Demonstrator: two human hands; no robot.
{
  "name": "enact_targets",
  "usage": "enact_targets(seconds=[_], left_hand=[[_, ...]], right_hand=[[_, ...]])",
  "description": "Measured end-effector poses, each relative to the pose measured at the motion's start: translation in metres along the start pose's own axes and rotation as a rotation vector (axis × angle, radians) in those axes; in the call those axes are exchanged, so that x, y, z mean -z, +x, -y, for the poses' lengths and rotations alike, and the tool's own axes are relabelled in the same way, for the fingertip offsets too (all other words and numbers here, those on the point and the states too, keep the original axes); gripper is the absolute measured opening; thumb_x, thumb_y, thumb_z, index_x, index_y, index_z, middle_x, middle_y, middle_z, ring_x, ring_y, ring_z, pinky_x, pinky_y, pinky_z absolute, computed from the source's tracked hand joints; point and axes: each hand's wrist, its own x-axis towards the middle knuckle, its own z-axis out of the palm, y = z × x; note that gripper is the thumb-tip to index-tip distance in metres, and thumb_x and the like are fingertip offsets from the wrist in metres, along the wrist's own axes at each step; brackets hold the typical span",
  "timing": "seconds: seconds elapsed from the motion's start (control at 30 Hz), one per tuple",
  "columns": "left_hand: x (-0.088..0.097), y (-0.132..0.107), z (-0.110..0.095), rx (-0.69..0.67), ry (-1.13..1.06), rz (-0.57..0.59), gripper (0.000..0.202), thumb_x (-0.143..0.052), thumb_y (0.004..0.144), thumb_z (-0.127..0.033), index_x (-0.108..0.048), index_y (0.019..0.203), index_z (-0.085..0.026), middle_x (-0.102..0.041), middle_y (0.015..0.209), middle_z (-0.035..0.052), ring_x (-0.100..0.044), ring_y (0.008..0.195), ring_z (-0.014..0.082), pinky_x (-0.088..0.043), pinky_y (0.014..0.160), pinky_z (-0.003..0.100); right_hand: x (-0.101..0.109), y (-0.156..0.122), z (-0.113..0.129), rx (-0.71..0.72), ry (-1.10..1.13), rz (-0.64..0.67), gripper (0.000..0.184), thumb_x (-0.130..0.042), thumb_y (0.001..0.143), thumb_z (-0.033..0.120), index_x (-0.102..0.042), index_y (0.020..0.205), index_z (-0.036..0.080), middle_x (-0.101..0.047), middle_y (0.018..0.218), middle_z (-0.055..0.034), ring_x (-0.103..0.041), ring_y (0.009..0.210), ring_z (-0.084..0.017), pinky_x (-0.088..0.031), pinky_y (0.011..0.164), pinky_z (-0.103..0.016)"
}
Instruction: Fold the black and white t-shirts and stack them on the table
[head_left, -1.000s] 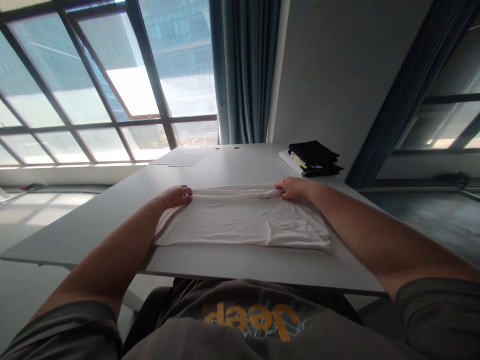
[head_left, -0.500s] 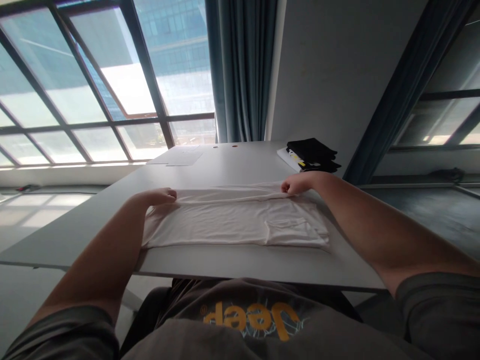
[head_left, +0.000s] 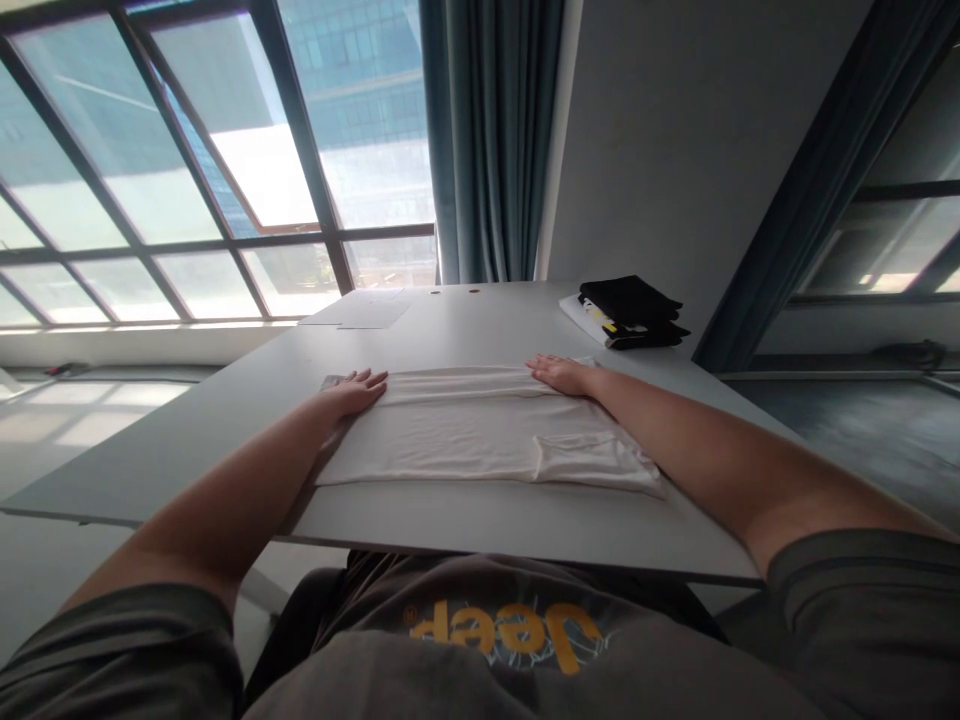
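A white garment point(head_left: 480, 435) lies folded flat on the grey table point(head_left: 247, 400), close to the near edge. My left hand point(head_left: 354, 391) rests palm down on its far left corner, fingers stretched out flat. My right hand point(head_left: 561, 372) lies flat on the far right part of the same folded edge, fingers spread. Neither hand grips the cloth. A sleeve fold shows at the garment's near right.
A stack of folded dark clothes point(head_left: 628, 312) with a white and yellow piece sits at the table's far right. A flat grey panel point(head_left: 364, 313) lies at the far left. Large windows and a blue curtain point(head_left: 491, 140) stand behind the table.
Both hands were pinching the garment's far edge; they have let go and now lie flat on the cloth, which is smoothed down.
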Motion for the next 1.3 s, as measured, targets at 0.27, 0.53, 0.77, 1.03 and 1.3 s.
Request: enact_targets(seconds=[0.27, 0.53, 0.77, 1.03, 1.3], left_hand=[[-0.008, -0.014, 0.063, -0.076, -0.01, -0.097, 0.065, -0.027, 0.115, -0.047, -0.037, 0.173, -0.021, -0.029, 0.175, 0.0124, -0.022, 0.163, 0.0319, -0.024, 0.128, 0.047], [0.031, -0.027, 0.028, 0.037, 0.152, -0.104, 0.064, -0.046, 0.109, -0.053, -0.048, 0.167, -0.026, -0.03, 0.174, 0.0146, -0.023, 0.161, 0.0389, -0.018, 0.127, 0.06], [0.032, -0.158, 0.031, -0.284, -0.231, 0.078, 0.068, -0.075, 0.079, -0.078, -0.076, 0.134, -0.038, -0.061, 0.147, 0.008, -0.052, 0.141, 0.0348, -0.04, 0.121, 0.037], [0.002, -0.21, 0.09, -0.127, -0.215, -0.166, 0.052, -0.048, 0.087, -0.076, -0.078, 0.106, -0.037, -0.073, 0.127, 0.002, -0.069, 0.114, 0.0321, -0.052, 0.107, 0.038], [0.008, -0.211, 0.079, -0.155, -0.271, -0.297, 0.059, -0.05, 0.091, -0.072, -0.077, 0.11, -0.024, -0.076, 0.121, 0.0117, -0.073, 0.104, 0.0328, -0.058, 0.097, 0.039]], right_hand=[[0.005, -0.015, -0.043, -0.115, -0.034, 0.0, 0.065, -0.033, 0.111, 0.05, -0.038, 0.172, 0.027, -0.028, 0.176, -0.0106, -0.028, 0.163, -0.032, -0.023, 0.131, -0.055], [0.024, -0.03, -0.019, -0.135, -0.169, -0.348, 0.061, -0.054, 0.102, 0.042, -0.056, 0.159, 0.021, -0.034, 0.173, -0.0147, -0.024, 0.162, -0.035, -0.014, 0.131, -0.058], [0.047, -0.145, 0.027, 0.303, 0.048, -0.141, 0.047, -0.057, 0.1, 0.055, -0.074, 0.133, 0.026, -0.062, 0.146, -0.0133, -0.057, 0.137, -0.031, -0.043, 0.119, -0.043], [0.025, -0.228, 0.037, 0.228, 0.087, -0.034, 0.048, -0.06, 0.081, 0.022, -0.076, 0.124, 0.036, -0.069, 0.136, -0.008, -0.066, 0.126, -0.027, -0.049, 0.113, -0.038], [0.036, -0.228, 0.03, 0.256, 0.241, -0.158, 0.033, -0.055, 0.091, 0.034, -0.079, 0.109, 0.022, -0.076, 0.114, -0.0103, -0.072, 0.107, -0.027, -0.053, 0.102, -0.037]])
